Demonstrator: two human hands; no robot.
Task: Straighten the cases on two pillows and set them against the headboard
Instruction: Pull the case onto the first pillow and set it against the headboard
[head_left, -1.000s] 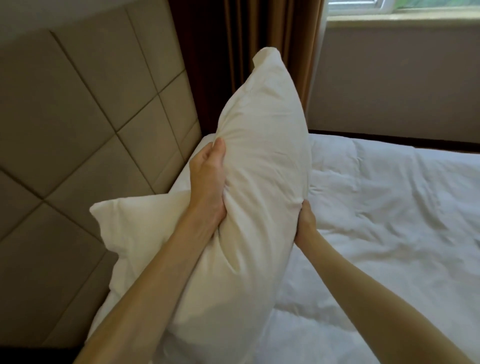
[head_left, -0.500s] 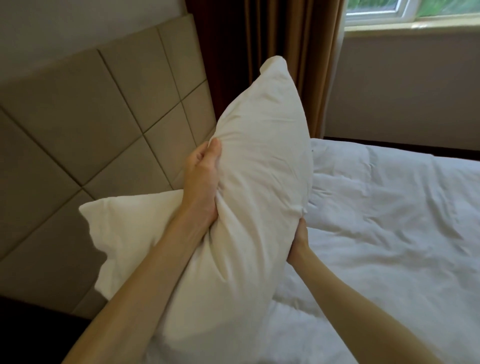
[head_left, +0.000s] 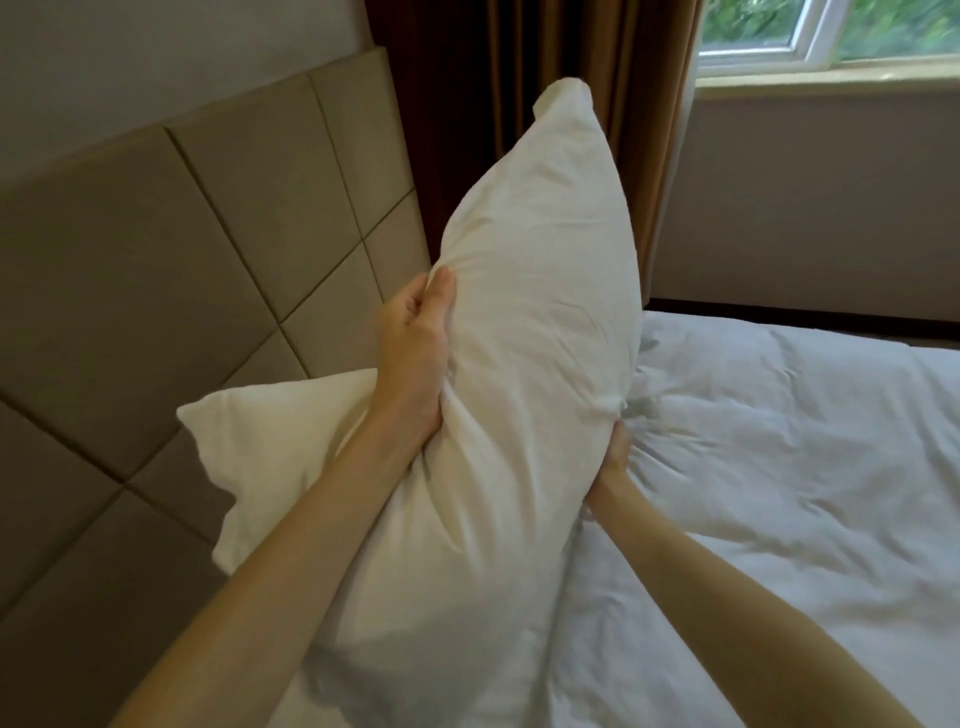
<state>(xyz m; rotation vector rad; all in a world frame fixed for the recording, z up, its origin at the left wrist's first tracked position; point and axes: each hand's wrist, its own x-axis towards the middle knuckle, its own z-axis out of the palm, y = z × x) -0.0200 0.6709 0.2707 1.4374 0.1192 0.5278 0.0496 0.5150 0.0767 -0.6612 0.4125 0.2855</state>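
Gripping a white pillow (head_left: 530, 322) on end above the bed (head_left: 779, 467), the left hand (head_left: 415, 353) pinches its near edge; the right hand (head_left: 613, 457), mostly hidden, seems clenched on the far side. A second pillow (head_left: 280, 452) leans against the headboard (head_left: 156, 260).

head view looks down, close over the bed (head_left: 779, 493).
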